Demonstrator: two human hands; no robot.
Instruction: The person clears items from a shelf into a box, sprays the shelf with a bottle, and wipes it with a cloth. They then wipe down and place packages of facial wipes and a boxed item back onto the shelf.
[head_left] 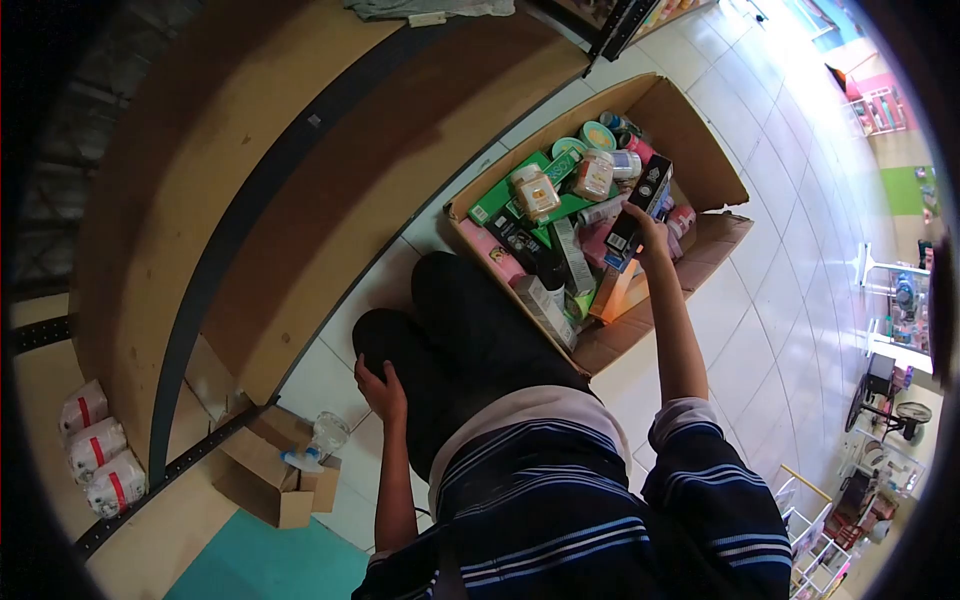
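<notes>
My right hand (650, 232) is closed round the lower part of a long black box (643, 205), held at a slant over a large open cardboard box (718, 140). Inside that box lie jars with pale lids (537, 194), green boxes (493, 200), a pink package (490, 250), an orange box (610, 292) and several other packages. My left hand (380, 388) rests on my knee at the left, its fingers apart, with nothing in it.
Wooden shelves (300, 190) with a dark metal edge stand at the left. Three white packs with red bands (97, 450) sit on the lower left shelf. A small open carton (262, 475) and a clear plastic container (329, 433) are near my left arm.
</notes>
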